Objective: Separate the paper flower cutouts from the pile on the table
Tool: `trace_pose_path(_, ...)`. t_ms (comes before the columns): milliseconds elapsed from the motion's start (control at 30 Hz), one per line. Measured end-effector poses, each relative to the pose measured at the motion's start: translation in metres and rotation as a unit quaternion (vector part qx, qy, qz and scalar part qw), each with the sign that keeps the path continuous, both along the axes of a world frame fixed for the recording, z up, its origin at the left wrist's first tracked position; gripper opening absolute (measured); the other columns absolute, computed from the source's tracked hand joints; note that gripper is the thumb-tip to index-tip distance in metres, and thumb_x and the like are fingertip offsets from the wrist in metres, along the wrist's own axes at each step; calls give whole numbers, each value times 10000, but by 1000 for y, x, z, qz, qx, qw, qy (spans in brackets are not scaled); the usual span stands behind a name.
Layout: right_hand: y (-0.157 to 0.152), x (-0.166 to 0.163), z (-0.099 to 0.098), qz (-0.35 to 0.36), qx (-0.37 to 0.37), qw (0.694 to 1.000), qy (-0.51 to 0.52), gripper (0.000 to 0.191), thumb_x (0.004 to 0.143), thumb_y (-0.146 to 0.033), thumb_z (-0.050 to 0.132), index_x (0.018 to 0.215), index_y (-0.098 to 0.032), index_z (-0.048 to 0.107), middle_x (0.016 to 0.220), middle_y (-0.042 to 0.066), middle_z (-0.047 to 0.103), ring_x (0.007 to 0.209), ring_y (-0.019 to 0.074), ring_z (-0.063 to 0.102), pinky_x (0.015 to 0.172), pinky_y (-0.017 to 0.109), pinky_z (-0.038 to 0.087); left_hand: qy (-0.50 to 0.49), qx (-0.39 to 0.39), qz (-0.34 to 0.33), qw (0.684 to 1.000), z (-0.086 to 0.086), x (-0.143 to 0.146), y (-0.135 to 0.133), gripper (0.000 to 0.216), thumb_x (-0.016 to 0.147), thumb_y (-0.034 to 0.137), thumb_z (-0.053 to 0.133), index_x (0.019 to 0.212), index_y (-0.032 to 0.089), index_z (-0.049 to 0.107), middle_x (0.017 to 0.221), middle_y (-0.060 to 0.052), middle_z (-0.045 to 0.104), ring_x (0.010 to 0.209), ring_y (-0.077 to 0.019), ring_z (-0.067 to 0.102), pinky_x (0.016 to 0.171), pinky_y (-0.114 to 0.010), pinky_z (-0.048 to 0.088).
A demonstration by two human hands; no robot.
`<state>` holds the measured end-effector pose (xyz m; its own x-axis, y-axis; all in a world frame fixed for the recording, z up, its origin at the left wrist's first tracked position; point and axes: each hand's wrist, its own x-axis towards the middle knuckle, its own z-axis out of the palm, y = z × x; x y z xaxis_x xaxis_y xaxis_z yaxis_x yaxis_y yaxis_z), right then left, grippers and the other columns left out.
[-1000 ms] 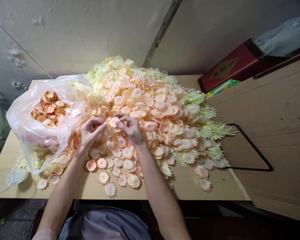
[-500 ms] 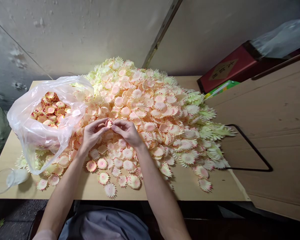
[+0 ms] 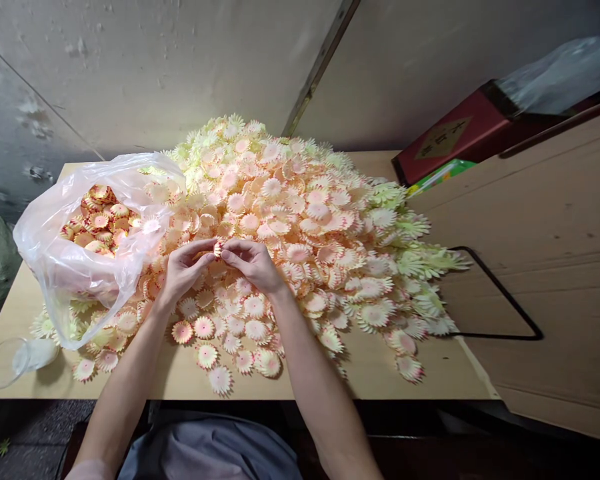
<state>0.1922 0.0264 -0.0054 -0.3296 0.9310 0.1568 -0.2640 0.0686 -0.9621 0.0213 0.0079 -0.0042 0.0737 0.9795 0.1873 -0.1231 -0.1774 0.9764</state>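
Observation:
Between my fingertips is a small artificial flower petal piece [image 3: 218, 249], pale with red-tipped edges. My left hand [image 3: 186, 265] pinches it from the left, and my right hand [image 3: 254, 264] pinches it from the right, thumbs toward me. Both hands are held over the front of a large heap of petal pieces [image 3: 280, 207], pink and cream in the middle and yellow-green at the back and right. Left of my hands, an open clear plastic bag [image 3: 45, 233] holds darker red-edged petal pieces [image 3: 101, 217].
A clear cup [image 3: 10, 363] lies on its side at the table's [image 3: 380, 380] front left. Cardboard [image 3: 545, 267] with a black metal loop [image 3: 505, 293] stands at the right. Behind it are a red box [image 3: 450, 137] and a plastic sheet [image 3: 560, 70]. A wall [image 3: 155, 73] rises behind the heap.
The petal piece between my fingers looks slightly turned and more closed up. My hands have barely moved, and the view has shifted a little.

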Motion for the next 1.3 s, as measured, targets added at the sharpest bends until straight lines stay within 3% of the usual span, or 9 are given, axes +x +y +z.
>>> trace_pose_path(300,0,1,0,18,-1,1000,16,172,751,-378,793,853,-242,765,846,1,712,778,122,631,768,247,523,-14,-6,-16,1000,-4,-1,2,360,767,377,776,1063,174,743,1118,-104,744,1014,-225,712,943,-335,556)
trace_pose_path(567,0,0,-1,18,-13,1000,4,214,756,-408,782,854,-220,749,822,5,695,796,132,628,806,268,522,-30,-24,-35,999,-2,-2,1,437,676,339,852,1069,187,736,1121,-96,744,996,-240,716,910,-356,569)
trace_pose_path(833,1,1,-3,18,-38,999,-2,269,766,-458,761,870,-213,724,848,16,697,807,140,627,786,270,523,-22,-12,-25,999,-6,-2,2,373,751,362,791,1065,167,736,1132,-103,739,1015,-231,709,941,-352,561)
trace_pose_path(1133,2,0,-5,18,-26,999,-2,281,778,-471,748,861,-206,708,802,5,669,760,121,599,737,245,513,-34,-28,-27,999,-5,-3,3,409,667,331,856,1027,168,753,1083,-99,757,969,-241,725,905,-368,579)
trace_pose_path(1300,1,-1,-2,14,-42,999,-6,313,753,-491,762,861,-202,705,837,15,686,787,132,614,757,258,528,-45,-26,-25,998,-7,-4,3,360,710,328,829,1030,180,753,1094,-88,755,977,-219,723,934,-344,567)
